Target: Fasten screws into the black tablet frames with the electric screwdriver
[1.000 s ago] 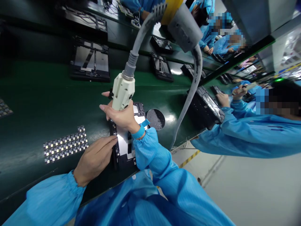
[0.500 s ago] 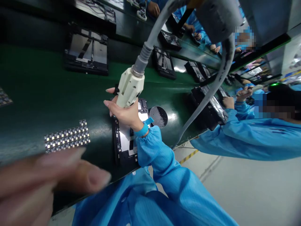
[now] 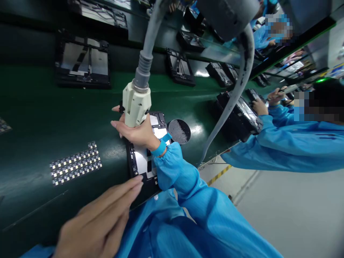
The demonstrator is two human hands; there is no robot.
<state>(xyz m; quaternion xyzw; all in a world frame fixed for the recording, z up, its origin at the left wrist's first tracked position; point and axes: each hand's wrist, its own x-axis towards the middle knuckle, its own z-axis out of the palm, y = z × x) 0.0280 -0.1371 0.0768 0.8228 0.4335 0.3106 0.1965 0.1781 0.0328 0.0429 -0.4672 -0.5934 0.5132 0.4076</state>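
My right hand (image 3: 138, 134) is wrapped around a cream-coloured power screwdriver (image 3: 136, 104) with a grey hose at its top. The tool stands over an opened tablet-like device (image 3: 141, 161), which has a black frame and silvery plates and lies at the bench's near edge. The tool's tip is hidden behind my hand. My left hand (image 3: 104, 211) is slightly blurred, its fingers stretched out and close together. Those fingertips reach the near left corner of the device; whether they touch it I cannot tell. Nothing shows in that hand.
A round dish (image 3: 186, 128) with a perforated insert sits right of the device. Small parts in rows (image 3: 76, 165) lie to the left. More opened devices (image 3: 83, 62) stand along the back, and a stack (image 3: 239, 118) at right beside a co-worker's sleeve (image 3: 282, 147). The hose (image 3: 223, 118) loops overhead.
My left hand has moved from the lower left towards the device, its fingers now straighter. My right hand still holds the screwdriver over the device. The view has shifted slightly.
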